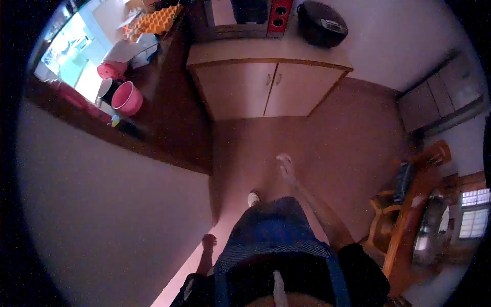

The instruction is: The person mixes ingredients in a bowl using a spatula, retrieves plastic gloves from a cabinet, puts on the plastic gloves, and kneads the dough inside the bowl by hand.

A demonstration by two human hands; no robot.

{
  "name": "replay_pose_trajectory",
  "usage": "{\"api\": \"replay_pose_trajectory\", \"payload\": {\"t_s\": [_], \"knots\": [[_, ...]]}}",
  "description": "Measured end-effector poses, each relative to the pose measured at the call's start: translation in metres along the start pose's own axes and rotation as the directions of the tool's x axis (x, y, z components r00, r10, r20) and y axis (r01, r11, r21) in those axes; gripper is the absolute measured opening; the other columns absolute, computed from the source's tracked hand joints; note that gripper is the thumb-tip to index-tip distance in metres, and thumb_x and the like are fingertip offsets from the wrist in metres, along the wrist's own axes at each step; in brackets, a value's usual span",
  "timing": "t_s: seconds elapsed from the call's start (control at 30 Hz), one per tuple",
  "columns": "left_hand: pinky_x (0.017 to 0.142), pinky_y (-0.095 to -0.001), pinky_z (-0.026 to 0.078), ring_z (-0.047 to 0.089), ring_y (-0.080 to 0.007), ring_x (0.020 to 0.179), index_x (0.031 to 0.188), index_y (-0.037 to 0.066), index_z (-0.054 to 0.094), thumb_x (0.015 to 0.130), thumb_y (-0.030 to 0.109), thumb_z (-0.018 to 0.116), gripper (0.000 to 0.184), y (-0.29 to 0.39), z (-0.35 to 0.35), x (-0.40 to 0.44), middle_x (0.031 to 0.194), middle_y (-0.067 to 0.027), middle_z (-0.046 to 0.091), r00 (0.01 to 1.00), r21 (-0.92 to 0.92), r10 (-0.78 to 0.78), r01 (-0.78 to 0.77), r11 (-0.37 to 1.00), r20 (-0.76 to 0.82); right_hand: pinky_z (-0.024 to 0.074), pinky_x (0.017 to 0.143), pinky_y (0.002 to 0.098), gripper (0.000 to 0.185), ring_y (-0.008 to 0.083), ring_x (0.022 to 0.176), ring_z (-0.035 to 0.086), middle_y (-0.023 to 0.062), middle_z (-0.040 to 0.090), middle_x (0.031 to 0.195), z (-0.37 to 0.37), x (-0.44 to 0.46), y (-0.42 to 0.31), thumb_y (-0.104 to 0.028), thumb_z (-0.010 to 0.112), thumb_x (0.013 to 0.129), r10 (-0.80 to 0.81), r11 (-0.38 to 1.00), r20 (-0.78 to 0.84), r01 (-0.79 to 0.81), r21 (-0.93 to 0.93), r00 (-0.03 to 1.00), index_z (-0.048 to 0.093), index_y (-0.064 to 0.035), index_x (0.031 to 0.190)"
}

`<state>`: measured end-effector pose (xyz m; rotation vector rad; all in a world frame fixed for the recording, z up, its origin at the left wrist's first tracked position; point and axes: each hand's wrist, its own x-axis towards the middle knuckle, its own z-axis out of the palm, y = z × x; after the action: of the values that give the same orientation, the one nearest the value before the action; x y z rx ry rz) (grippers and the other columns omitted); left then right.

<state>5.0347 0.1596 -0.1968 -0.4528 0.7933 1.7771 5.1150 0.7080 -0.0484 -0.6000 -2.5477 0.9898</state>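
Note:
My right hand (pixel 285 165) reaches forward over the reddish-brown floor (pixel 337 148), its fingers stretched out and nothing visible in them. Low on the left hangs my left hand (pixel 208 241), dim and small, with its fingers curled in and no object seen in it. A pale wall panel (pixel 117 204) is the nearest surface to the left hand. Between the two hands are my dark blue clothing (pixel 279 222) and the tip of one foot (pixel 253 198). Neither hand touches any object that I can make out.
Ahead stands a low two-door cabinet (pixel 240 89) bearing a red-trimmed oven (pixel 277 20) and a black cooker (pixel 322 24). A dark counter (pixel 174 102) on the left holds a pink bowl (pixel 127 99) and an orange egg tray (pixel 158 20). Wooden furniture (pixel 394 240) is at right.

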Motion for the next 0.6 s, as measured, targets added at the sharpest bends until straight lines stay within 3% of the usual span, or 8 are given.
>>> {"api": "replay_pose_trajectory", "payload": {"t_s": [0.07, 0.17, 0.23, 0.37, 0.43, 0.47, 0.5, 0.6], "knots": [[0.041, -0.0277, 0.044, 0.054, -0.0161, 0.049, 0.081, 0.012, 0.056, 0.088, 0.026, 0.051, 0.016, 0.007, 0.031, 0.022, 0.063, -0.0031, 0.056, 0.959, 0.145, 0.161, -0.130, 0.981, -0.233, 0.0423, 0.094, 0.0422, 0.037, 0.0335, 0.110, 0.050, 0.0124, 0.054, 0.118, -0.030, 0.050, -0.015, -0.004, 0.054, 0.084, -0.094, 0.994, -0.041, 0.091, -0.059, 0.995, 0.053, -0.0116, 0.120], [0.043, -0.0288, 0.045, 0.056, -0.0169, 0.052, 0.080, 0.017, 0.056, 0.083, 0.028, 0.056, 0.012, 0.009, 0.072, 0.029, 0.058, -0.0017, 0.052, 0.720, 0.483, 0.372, -0.059, 0.874, -0.585, 0.0421, 0.093, 0.0440, 0.040, 0.0350, 0.108, 0.051, 0.0129, 0.054, 0.113, -0.025, 0.096, -0.013, -0.003, 0.054, 0.082, -0.210, 0.973, -0.025, 0.207, -0.100, 0.977, 0.053, -0.0128, 0.120], [0.044, -0.0292, 0.046, 0.056, -0.0172, 0.054, 0.082, 0.016, 0.056, 0.083, 0.028, 0.057, 0.012, -0.010, 0.075, 0.020, 0.060, -0.0019, 0.052, 0.685, 0.430, 0.355, -0.067, 0.900, -0.636, 0.0451, 0.081, 0.0342, 0.019, 0.0286, 0.091, 0.057, 0.0124, 0.055, 0.101, -0.012, 0.122, 0.006, -0.006, 0.057, 0.081, -0.112, 0.990, 0.067, 0.106, 0.095, 0.991, 0.054, -0.0062, 0.100], [0.046, -0.0301, 0.046, 0.057, -0.0177, 0.058, 0.086, 0.014, 0.057, 0.083, 0.028, 0.057, 0.014, -0.082, 0.115, 0.016, 0.065, -0.0023, 0.054, 0.657, 0.239, 0.293, -0.173, 0.955, -0.695, 0.0476, 0.071, 0.0313, 0.014, 0.0196, 0.076, 0.057, 0.0079, 0.055, 0.095, 0.010, 0.199, 0.097, -0.002, 0.056, 0.081, -0.014, 0.973, 0.222, -0.038, 0.230, 0.975, 0.053, -0.0070, 0.094], [0.048, -0.0305, 0.046, 0.057, -0.0180, 0.060, 0.088, 0.013, 0.058, 0.083, 0.028, 0.058, 0.016, -0.127, 0.146, 0.018, 0.067, -0.0024, 0.055, 0.635, 0.146, 0.267, -0.237, 0.961, -0.725, 0.0460, 0.058, 0.0262, 0.021, 0.0106, 0.067, 0.053, 0.0023, 0.053, 0.089, 0.045, 0.241, 0.180, 0.000, 0.057, 0.081, -0.078, 0.673, 0.042, 0.021, 0.739, 0.996, 0.051, -0.0090, 0.099], [0.048, -0.0307, 0.047, 0.058, -0.0182, 0.061, 0.089, 0.013, 0.058, 0.083, 0.028, 0.058, 0.016, -0.146, 0.166, 0.025, 0.068, -0.0025, 0.055, 0.624, 0.106, 0.258, -0.271, 0.957, -0.737, 0.0460, 0.058, 0.0262, 0.021, 0.0106, 0.067, 0.053, 0.0023, 0.053, 0.089, 0.057, 0.269, 0.212, 0.000, 0.057, 0.081, -0.096, 0.666, 0.064, 0.016, 0.746, 0.993, 0.051, -0.0090, 0.099], [0.049, -0.0310, 0.047, 0.058, -0.0183, 0.062, 0.090, 0.012, 0.058, 0.083, 0.028, 0.058, 0.017, -0.164, 0.188, 0.029, 0.069, -0.0026, 0.056, 0.615, 0.066, 0.248, -0.302, 0.951, -0.748, 0.0443, 0.054, 0.0245, 0.027, 0.0092, 0.066, 0.052, 0.0007, 0.052, 0.087, 0.067, 0.295, 0.244, 0.001, 0.058, 0.080, 0.105, 0.537, 0.106, -0.146, 0.830, 0.989, 0.049, -0.0094, 0.104], [0.051, -0.0316, 0.047, 0.058, -0.0187, 0.065, 0.093, 0.011, 0.059, 0.083, 0.028, 0.059, 0.020, -0.206, 0.246, 0.062, 0.072, -0.0029, 0.057, 0.600, -0.040, 0.222, -0.392, 0.919, -0.769, 0.0419, 0.047, 0.0231, 0.039, 0.0081, 0.062, 0.050, -0.0006, 0.050, 0.082, 0.097, 0.364, 0.321, 0.001, 0.059, 0.079, 0.282, 0.241, 0.220, -0.291, 0.926, 0.934, 0.043, -0.0109, 0.112]]}}
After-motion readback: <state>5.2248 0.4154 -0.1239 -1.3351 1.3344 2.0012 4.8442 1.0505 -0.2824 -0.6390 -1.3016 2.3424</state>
